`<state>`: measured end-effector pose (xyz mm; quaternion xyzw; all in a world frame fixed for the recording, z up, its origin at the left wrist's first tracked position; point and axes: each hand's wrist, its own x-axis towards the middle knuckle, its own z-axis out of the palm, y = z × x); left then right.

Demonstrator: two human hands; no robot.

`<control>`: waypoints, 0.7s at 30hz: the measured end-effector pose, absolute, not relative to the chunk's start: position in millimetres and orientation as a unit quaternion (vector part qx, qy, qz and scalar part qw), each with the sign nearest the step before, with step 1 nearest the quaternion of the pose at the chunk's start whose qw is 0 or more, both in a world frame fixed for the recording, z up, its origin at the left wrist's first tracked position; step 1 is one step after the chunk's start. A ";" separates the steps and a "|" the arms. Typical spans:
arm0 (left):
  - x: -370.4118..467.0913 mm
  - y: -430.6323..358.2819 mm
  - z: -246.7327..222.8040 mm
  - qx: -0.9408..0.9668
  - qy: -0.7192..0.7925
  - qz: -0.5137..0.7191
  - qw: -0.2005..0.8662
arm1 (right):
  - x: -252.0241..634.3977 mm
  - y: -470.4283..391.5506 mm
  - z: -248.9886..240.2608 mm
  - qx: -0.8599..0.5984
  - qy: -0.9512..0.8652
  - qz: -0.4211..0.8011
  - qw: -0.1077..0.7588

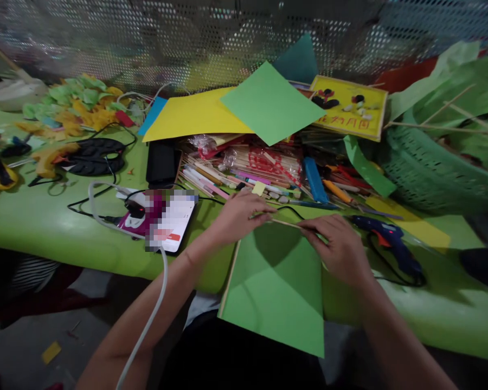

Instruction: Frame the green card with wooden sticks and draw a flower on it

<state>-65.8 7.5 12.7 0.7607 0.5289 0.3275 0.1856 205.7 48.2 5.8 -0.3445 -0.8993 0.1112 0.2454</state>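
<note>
A thin wooden stick (287, 223) is held level between my two hands, over the far edge of a green paper sheet (280, 292). My left hand (244, 214) pinches its left end, and my right hand (337, 246) pinches its right end. Another pale stick (229, 279) runs along the sheet's left edge. The near part of the sheet hangs over the table's front edge. To the right of my right hand lies a dark blue hot glue gun (390, 241) with its cord. Left of my left forearm is a phone (177, 219) with a lit screen.
A purple power strip (136, 219) with cables lies beside the phone. Behind are pens and sticks (211, 179), yellow card (195, 116), a green square (272, 103) and a decorated yellow panel (352, 108). A green basket (439, 168) stands right; another glue gun (52, 160) lies left.
</note>
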 end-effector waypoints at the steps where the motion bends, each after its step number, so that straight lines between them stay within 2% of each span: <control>1: -71.0 7.7 13.9 0.734 0.550 0.349 0.193 | 207.1 49.5 4.7 -0.348 -0.894 0.112 0.259; 4: -86.9 7.2 15.5 0.655 0.620 0.372 0.220 | 209.6 52.1 0.8 -0.364 -0.883 0.107 0.277; 8: -95.5 5.5 12.8 0.642 0.650 0.319 0.250 | 205.0 51.5 -2.3 -0.371 -0.881 0.124 0.265; 21: -91.0 4.5 12.1 0.657 0.686 0.221 0.221 | 195.2 53.4 -5.2 -0.357 -0.896 0.130 0.228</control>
